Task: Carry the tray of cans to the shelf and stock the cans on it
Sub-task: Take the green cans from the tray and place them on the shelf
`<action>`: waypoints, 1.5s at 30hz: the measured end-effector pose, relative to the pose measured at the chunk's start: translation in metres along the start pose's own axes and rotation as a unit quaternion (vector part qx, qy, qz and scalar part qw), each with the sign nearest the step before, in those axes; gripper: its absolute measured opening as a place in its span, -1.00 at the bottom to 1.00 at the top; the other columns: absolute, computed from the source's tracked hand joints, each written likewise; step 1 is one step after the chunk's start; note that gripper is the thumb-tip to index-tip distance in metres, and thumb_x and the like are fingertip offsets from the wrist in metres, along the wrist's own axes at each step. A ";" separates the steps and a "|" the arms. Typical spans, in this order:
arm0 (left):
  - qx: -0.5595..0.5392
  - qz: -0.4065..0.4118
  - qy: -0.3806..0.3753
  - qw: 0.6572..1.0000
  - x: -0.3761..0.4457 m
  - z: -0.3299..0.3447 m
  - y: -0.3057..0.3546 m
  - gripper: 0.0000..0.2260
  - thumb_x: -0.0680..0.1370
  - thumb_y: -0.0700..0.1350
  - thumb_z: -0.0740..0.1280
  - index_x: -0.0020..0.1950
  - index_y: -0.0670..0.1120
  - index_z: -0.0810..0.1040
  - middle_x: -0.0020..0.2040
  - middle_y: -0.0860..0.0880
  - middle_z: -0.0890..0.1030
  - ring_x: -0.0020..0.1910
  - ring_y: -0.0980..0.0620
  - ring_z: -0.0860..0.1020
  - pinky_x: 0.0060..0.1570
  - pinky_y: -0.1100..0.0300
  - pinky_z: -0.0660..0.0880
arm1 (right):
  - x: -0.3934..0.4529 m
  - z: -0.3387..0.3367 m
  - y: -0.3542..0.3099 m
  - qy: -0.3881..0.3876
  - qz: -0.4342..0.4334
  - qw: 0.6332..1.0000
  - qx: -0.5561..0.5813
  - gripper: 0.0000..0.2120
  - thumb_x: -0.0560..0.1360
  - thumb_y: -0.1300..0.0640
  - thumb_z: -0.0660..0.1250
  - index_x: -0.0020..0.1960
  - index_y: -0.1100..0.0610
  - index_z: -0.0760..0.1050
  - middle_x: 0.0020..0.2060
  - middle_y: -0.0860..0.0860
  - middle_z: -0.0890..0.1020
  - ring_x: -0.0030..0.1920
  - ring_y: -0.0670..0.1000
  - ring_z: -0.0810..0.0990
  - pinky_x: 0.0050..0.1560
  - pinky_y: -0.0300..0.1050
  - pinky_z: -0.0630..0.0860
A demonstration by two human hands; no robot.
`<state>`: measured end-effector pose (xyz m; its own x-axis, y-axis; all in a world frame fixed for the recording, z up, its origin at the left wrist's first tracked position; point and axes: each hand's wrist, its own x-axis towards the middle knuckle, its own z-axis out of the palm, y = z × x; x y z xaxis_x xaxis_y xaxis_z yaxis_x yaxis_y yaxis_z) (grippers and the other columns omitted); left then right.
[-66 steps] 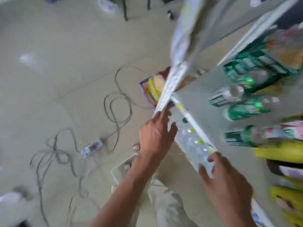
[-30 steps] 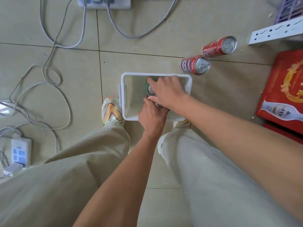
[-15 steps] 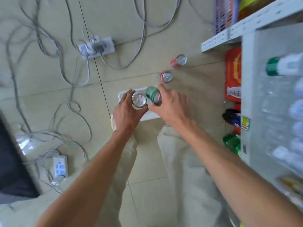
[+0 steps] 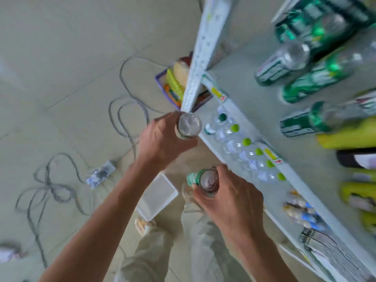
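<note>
My left hand (image 4: 162, 139) grips a can with a silver top (image 4: 189, 125), held upright just left of the shelf's front edge (image 4: 240, 117). My right hand (image 4: 234, 202) grips a green can (image 4: 203, 180), lower and nearer to me, also beside that edge. The white tray (image 4: 156, 196) lies on the floor between my arms, by my feet, and looks empty inside. On the grey shelf board (image 4: 254, 82) stand several green cans and bottles (image 4: 284, 64), blurred by motion.
A white perforated shelf post (image 4: 200, 51) rises past my left hand. Behind it sits a purple basket of packets (image 4: 175, 86). A lower shelf holds clear bottles with green caps (image 4: 244, 147). Cables (image 4: 126, 110) and a power strip (image 4: 99, 174) lie on the tiled floor at left.
Both hands took a can each out of the tray on the floor and rose to shelf height. The view swung up from the floor to the shelf.
</note>
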<state>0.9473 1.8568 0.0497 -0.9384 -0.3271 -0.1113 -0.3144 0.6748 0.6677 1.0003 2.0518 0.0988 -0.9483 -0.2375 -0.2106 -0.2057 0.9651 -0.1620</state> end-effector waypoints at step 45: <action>0.037 -0.342 0.010 0.939 -0.084 0.209 -0.209 -0.53 0.44 0.19 0.39 0.26 0.01 0.46 0.17 -0.02 0.54 0.12 -0.15 0.59 -0.14 0.06 0.44 | 0.130 0.292 -0.025 -0.193 -0.206 0.957 -0.059 -0.50 0.52 -0.05 0.32 0.41 0.01 0.30 0.13 0.14 0.53 0.03 0.24 0.62 -0.11 0.06 0.51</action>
<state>1.0620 1.8819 -0.2343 -0.5114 -0.7116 -0.4817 -0.8519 0.3463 0.3928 0.9526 1.9643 -0.2062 -0.6255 -0.6024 -0.4959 -0.5916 0.7805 -0.2020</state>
